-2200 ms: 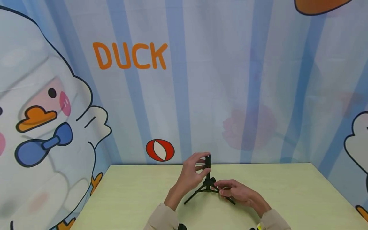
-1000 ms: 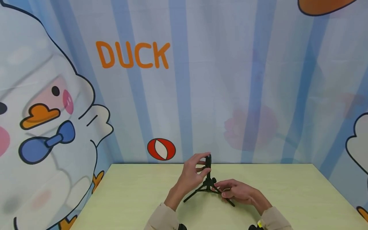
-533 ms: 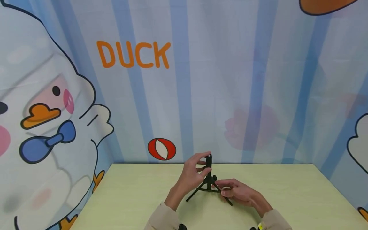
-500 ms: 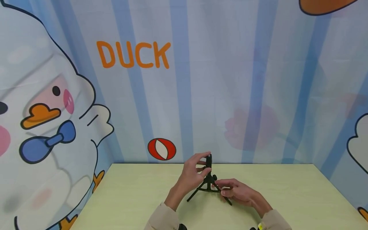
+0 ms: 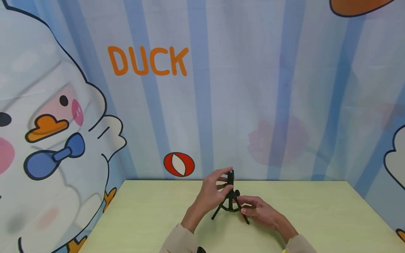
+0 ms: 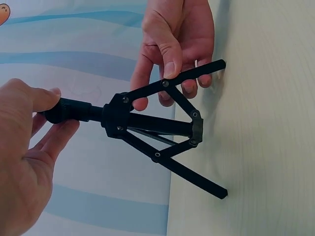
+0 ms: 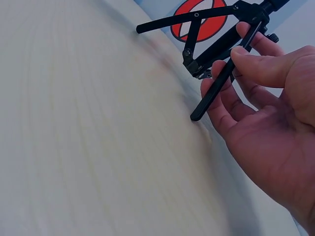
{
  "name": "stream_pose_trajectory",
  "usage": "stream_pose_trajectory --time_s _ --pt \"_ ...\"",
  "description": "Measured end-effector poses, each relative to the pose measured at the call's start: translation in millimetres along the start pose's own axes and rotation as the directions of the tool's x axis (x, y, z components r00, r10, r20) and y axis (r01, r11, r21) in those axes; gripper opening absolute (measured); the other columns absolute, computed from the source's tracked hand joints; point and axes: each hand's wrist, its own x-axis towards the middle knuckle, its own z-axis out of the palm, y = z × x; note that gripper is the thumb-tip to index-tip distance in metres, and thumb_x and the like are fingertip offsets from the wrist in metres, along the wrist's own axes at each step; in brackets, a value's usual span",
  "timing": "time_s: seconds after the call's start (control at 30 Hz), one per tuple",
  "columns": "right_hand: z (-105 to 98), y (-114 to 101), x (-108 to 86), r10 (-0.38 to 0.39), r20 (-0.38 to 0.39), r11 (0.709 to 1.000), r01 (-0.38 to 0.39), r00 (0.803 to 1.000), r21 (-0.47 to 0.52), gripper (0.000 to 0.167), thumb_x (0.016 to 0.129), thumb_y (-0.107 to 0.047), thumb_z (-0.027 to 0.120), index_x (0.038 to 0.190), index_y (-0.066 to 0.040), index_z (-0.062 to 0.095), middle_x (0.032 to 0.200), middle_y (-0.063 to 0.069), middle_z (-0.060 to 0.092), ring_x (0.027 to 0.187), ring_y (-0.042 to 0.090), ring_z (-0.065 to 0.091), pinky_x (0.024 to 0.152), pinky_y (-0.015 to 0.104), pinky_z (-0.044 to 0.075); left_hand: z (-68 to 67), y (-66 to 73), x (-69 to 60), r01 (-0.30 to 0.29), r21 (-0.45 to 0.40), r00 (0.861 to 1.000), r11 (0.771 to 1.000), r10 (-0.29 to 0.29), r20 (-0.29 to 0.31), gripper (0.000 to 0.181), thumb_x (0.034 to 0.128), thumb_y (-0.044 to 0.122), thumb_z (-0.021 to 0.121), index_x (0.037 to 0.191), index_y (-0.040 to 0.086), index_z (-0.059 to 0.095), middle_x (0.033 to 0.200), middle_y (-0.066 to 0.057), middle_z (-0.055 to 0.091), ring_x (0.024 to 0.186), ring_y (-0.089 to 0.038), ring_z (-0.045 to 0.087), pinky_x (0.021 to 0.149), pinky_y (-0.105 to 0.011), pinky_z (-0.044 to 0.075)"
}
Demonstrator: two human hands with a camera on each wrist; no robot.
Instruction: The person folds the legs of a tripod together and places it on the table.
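Observation:
A small black tripod (image 5: 230, 203) stands upright near the middle of the table, its legs partly spread. My left hand (image 5: 211, 191) grips the head of the tripod from the left, thumb on one side and fingers on the other. On the right, my right hand (image 5: 261, 212) pinches one leg between thumb and fingers. In the left wrist view the tripod's hinged braces (image 6: 183, 102) join the legs to the centre column. The right wrist view shows the pinched leg (image 7: 216, 91) and a small knob (image 7: 272, 37) beyond the fingers.
The pale yellow table (image 5: 152, 211) runs back to a printed curtain (image 5: 240, 88) with a duck picture (image 5: 57, 140) at the left. Beige sleeves (image 5: 180, 240) cover both forearms at the front.
The tripod's legs have drawn inward and stand closer together than before. My right hand has shifted slightly left with its leg. My left hand keeps hold of the head.

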Motion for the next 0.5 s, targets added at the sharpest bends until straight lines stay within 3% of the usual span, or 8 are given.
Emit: stream_pose_trajectory --time_s 0.2,0.5 --pt "2.8 -4.9 -0.5 -0.008 -0.026 0.998 0.006 1.0 -0.063 0.045 0.104 -0.001 0.058 0.144 0.015 0.046 0.143 0.029 0.053 0.117 0.023 0.057 0.092 0.031 0.055 0.9 0.4 0.5 0.013 -0.005 1.0 1.0 -0.013 -0.007 0.057 0.096 -0.003 0.071 0.148 0.012 0.056 0.14 -0.012 0.059 0.112 -0.025 0.069 0.088 -0.029 0.06" --pt "3.5 -8.6 -5.4 0.019 -0.046 0.99 -0.025 0.999 -0.136 0.048 0.104 0.0 0.058 0.146 0.016 0.043 0.141 0.037 0.051 0.119 0.029 0.06 0.091 0.03 0.056 2.2 1.6 0.4 0.025 -0.001 1.0 1.0 -0.025 -0.007 0.058 0.0964 -0.002 0.071 0.15 0.014 0.056 0.141 -0.01 0.059 0.112 -0.025 0.069 0.087 -0.026 0.059"
